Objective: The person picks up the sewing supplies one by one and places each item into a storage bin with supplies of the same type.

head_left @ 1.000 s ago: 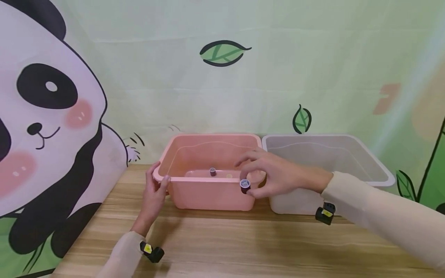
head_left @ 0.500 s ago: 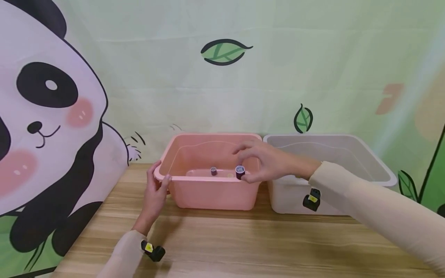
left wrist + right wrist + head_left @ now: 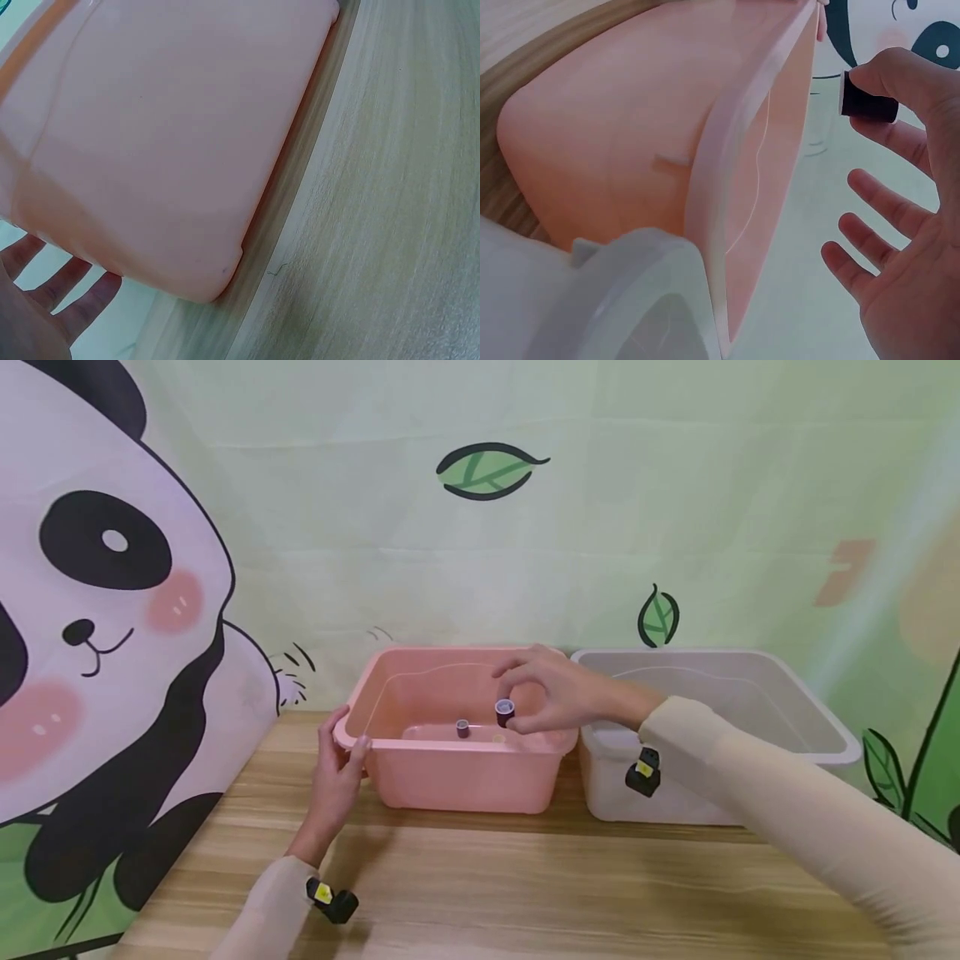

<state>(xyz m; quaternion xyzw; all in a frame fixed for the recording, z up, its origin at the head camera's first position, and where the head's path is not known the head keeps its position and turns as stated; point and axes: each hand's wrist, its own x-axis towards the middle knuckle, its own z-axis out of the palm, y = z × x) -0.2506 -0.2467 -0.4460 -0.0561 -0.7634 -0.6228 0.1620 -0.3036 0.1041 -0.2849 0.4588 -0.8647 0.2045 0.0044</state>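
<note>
Between thumb and fingertips my right hand pinches a small dark cap with a white inside, holding it over the pink bin. The right wrist view shows this dark cap from the side, the other fingers spread away from it. My left hand grips the bin's near left corner, thumb at the front and fingers along the side. Those fingers lie against the pink wall in the left wrist view. A second, similar cap stands on the bin floor.
A light grey bin stands right beside the pink one. A small pale yellow round mark shows on the pink bin's floor. Both bins are on a wooden table, in front of a backdrop printed with a panda and leaves.
My right hand has moved up, left and farther in with the cap, from in front of the pink bin's front wall to over its inside. The left hand keeps its place.
</note>
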